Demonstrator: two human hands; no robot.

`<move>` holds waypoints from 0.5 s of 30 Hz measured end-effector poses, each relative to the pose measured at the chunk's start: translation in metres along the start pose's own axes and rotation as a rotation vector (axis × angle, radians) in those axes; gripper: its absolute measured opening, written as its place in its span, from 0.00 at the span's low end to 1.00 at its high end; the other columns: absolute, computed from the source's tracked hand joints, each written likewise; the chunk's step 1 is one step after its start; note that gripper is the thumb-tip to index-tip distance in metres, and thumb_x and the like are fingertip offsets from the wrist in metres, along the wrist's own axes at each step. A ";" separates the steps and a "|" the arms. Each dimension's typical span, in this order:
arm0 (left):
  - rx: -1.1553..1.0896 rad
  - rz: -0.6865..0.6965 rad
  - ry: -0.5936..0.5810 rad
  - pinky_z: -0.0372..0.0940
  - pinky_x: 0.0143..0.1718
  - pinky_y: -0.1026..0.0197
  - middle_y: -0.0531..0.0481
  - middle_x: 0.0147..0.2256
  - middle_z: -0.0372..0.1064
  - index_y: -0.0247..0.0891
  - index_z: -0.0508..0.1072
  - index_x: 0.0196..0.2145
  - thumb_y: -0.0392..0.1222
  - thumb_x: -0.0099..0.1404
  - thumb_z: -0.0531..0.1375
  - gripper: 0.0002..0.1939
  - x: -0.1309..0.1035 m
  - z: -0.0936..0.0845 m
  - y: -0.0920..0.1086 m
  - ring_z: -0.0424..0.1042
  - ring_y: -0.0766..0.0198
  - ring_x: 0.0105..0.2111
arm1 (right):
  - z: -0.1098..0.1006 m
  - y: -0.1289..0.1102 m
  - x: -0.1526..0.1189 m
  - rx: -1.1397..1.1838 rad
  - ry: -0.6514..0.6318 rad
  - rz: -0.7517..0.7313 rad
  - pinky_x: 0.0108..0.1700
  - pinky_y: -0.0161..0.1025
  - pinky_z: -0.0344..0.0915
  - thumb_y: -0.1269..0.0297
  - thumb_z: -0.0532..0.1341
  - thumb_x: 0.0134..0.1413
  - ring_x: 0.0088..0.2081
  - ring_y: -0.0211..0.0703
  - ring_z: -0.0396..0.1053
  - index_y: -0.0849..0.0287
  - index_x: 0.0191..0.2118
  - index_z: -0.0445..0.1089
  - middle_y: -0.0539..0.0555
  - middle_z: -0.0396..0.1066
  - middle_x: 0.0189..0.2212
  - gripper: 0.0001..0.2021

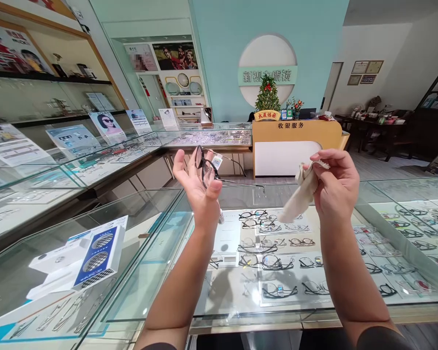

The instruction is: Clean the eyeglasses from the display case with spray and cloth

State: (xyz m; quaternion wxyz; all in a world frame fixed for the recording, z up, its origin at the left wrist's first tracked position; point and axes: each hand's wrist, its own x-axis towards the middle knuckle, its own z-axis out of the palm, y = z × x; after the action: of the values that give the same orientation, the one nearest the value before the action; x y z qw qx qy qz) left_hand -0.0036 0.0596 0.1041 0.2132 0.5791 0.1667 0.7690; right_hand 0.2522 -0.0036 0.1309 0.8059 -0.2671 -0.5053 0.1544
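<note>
My left hand holds a pair of black-framed eyeglasses up above the glass display counter. The lenses rest against its fingers, and the thin temples stretch out to the right. A small white tag shows by one lens. To the right, my right hand pinches a pale cleaning cloth between thumb and fingers, with the cloth hanging down to the left. Cloth and glasses are apart.
Below my hands, rows of eyeglasses lie inside the glass counter. A blue-and-white box display stands at the left. Farther back are a cashier desk with a plant and a second showcase.
</note>
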 end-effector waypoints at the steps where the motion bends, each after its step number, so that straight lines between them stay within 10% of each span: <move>1: 0.031 0.019 0.022 0.59 0.73 0.35 0.36 0.73 0.52 0.59 0.48 0.71 0.78 0.52 0.72 0.60 -0.001 0.001 0.001 0.63 0.38 0.73 | 0.001 -0.005 -0.003 0.011 -0.034 0.039 0.44 0.43 0.79 0.72 0.66 0.57 0.37 0.41 0.75 0.50 0.41 0.77 0.50 0.76 0.39 0.09; 8: 0.257 0.135 0.066 0.56 0.75 0.36 0.35 0.76 0.46 0.55 0.45 0.71 0.72 0.55 0.74 0.60 -0.015 0.019 0.020 0.58 0.42 0.75 | 0.040 -0.031 -0.050 0.148 -0.584 0.538 0.36 0.39 0.78 0.74 0.65 0.56 0.36 0.40 0.68 0.48 0.64 0.70 0.51 0.77 0.41 0.30; 15: 0.314 0.195 0.031 0.55 0.74 0.33 0.35 0.75 0.41 0.55 0.45 0.72 0.69 0.51 0.78 0.65 -0.027 0.035 0.028 0.56 0.37 0.75 | 0.050 -0.023 -0.058 0.010 -0.506 0.474 0.37 0.40 0.79 0.74 0.63 0.54 0.38 0.42 0.69 0.49 0.54 0.78 0.54 0.77 0.46 0.22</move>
State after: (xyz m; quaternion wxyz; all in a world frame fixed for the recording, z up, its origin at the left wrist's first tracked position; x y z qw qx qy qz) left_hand 0.0326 0.0214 0.1053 0.0422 0.6066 0.2313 0.7594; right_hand 0.1811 -0.0387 0.1192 0.5980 -0.3262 -0.6122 0.4014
